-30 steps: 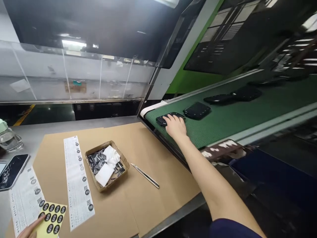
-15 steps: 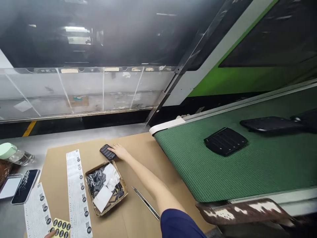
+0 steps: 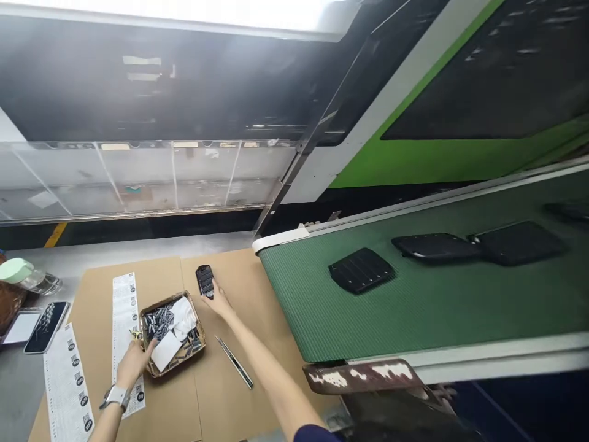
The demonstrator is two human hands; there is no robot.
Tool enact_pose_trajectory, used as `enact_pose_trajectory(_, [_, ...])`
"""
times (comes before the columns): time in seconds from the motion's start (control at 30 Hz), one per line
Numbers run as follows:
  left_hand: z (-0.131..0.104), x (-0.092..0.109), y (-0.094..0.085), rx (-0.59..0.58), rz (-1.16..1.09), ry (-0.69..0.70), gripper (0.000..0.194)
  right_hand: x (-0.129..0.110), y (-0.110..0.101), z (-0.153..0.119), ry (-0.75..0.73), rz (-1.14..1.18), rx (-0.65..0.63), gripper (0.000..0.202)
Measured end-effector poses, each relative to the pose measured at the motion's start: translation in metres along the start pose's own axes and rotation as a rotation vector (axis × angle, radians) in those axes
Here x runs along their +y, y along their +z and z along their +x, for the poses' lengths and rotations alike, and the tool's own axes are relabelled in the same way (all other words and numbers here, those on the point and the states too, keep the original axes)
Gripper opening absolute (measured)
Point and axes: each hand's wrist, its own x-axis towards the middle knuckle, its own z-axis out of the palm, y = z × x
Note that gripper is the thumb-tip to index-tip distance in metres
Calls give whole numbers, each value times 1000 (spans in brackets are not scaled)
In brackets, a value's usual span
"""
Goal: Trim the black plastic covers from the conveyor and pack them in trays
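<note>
My right hand grips the lower end of a black ribbed plastic part, with the cardboard behind it. My left hand, with a watch on its wrist, is closed beside a cardboard box. A small yellow edge of a sticker sheet shows at its fingertips; the rest is hidden. Inside the box lie many small dark pieces, a crumpled white cloth or paper and a white card. A slim pen-like tool rests to the right of the box.
On the right, a green conveyor belt carries several black parts. Printed paper strips, a phone and a lidded glass jar are on the left. A rusty brown bar sits at the belt's near edge.
My left hand has come up from the bottom edge to the box with the sticker sheet. My right hand has turned the black part more upright. The belt's parts have shifted left in view.
</note>
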Motion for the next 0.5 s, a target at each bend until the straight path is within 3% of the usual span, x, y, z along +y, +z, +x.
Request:
enact_pose_trajectory(0.1, [2, 15, 7, 38, 70, -74, 40, -8, 25, 15, 89, -31, 56, 67])
enact_pose_trajectory(0.23, [2, 7, 12, 47, 112, -65, 35, -10, 42, 30, 52, -20, 73, 75])
enact_pose_trajectory(0.4, [0, -6, 13, 38, 143, -34, 33, -9, 50, 37, 77, 84, 118, 51])
enact_pose_trajectory(0.5, [1, -10, 15, 30, 135, -23, 31, -25, 50, 43, 61, 219, 122, 40])
